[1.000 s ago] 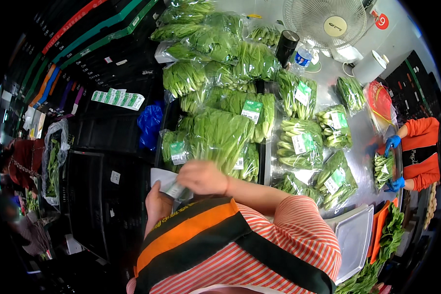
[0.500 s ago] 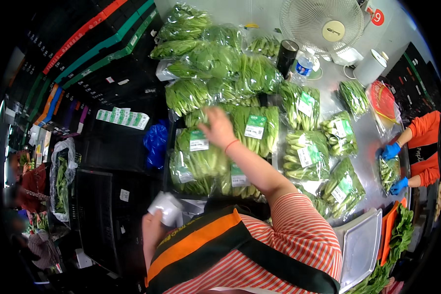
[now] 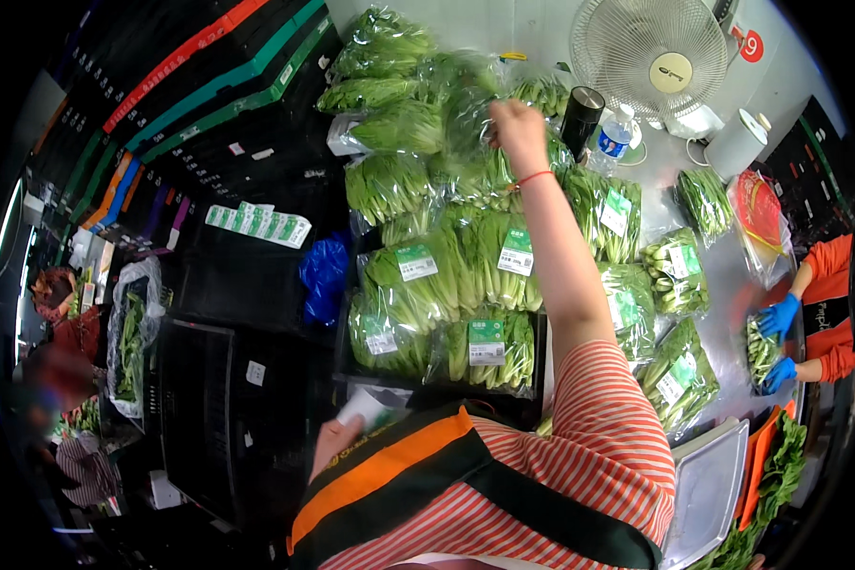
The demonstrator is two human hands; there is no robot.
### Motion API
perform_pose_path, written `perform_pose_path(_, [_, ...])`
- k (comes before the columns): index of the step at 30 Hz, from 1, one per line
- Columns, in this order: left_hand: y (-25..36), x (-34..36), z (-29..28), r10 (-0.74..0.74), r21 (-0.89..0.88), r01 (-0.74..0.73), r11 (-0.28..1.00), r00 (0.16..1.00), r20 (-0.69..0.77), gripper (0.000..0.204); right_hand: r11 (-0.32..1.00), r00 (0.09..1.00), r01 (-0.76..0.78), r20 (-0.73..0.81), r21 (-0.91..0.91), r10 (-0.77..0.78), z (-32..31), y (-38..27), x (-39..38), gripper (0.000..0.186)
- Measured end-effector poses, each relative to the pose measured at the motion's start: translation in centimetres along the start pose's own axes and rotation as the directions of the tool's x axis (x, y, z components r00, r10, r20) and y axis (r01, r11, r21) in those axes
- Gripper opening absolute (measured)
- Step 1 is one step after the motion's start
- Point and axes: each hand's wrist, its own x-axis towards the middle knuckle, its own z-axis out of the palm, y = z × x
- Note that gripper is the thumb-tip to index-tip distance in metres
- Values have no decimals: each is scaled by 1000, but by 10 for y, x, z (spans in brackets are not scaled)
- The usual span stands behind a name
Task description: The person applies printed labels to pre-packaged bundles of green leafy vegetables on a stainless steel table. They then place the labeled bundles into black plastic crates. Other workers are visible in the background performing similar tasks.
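Note:
My right hand (image 3: 520, 138) reaches over the far part of the table, fingers closed on the plastic of a clear bag of leafy greens (image 3: 467, 109), which is blurred and looks lifted. Close to my apron, my left hand (image 3: 334, 439) grips a white roll of labels (image 3: 359, 407), partly hidden by the apron. Labelled bags of greens (image 3: 487, 350) lie in a dark crate (image 3: 446, 388) in front of me. Beyond them are piled more bags of greens (image 3: 389, 190), with no labels showing on them.
Labelled bags (image 3: 676, 370) lie on the metal table at right, near a fan (image 3: 648, 62), black flask (image 3: 581, 119) and water bottle (image 3: 614, 138). A co-worker's blue-gloved hands (image 3: 779, 315) hold greens. At left are black crates (image 3: 195, 408), a label strip (image 3: 258, 224) and blue plastic (image 3: 324, 280).
My right hand has moved from above the crate, away and to the right, and now grips a bag in the pile. My left hand still holds the roll, lower against the apron.

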Motion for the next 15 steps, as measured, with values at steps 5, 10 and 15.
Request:
perform_pose_path(5, [22, 21, 5, 123, -605, -139, 784, 990, -68, 33, 958, 998, -39, 51, 284, 25, -7, -58, -74, 23])
perform_pose_path(10, [67, 25, 35, 245, -570, -241, 785, 967, -72, 33, 945, 864, 167, 503, -282, -3, 28, 9, -142, 22])
perform_pose_path(15, [43, 28, 33, 207, -469, -238, 851, 971, -116, 22, 850, 291, 494, 887, 183, -359, 67, 5, -259, 28])
